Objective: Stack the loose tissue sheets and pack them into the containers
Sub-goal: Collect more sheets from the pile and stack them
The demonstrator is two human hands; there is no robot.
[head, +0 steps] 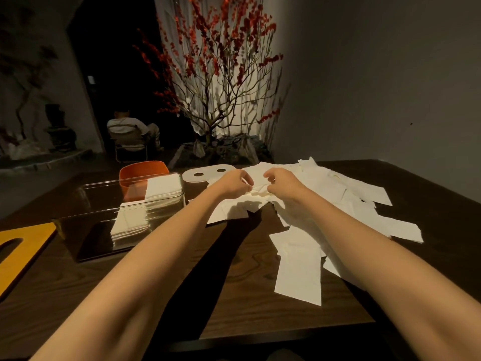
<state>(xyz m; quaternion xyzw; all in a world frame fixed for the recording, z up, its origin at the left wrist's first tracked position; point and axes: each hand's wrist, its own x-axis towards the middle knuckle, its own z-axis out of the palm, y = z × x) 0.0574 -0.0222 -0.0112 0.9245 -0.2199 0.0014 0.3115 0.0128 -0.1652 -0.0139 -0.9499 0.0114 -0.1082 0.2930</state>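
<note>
The left hand [235, 184] and right hand [282, 184] each pinch tissue sheets [299, 274] in the loose heap on the worktop [130, 295], right of the half-packed clear box [78, 225]. Thin sheets could tear or drag neighbours askew.

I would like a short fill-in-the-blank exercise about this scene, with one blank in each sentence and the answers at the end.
1. Both the left hand and the right hand pinch a ____ sheet in the loose pile.
2. The clear container already holds two ____ of tissues.
3. Behind the clear container stands an ____ container.
4. The white lid has ____ round holes.

Answers: tissue; stacks; orange; two
</note>
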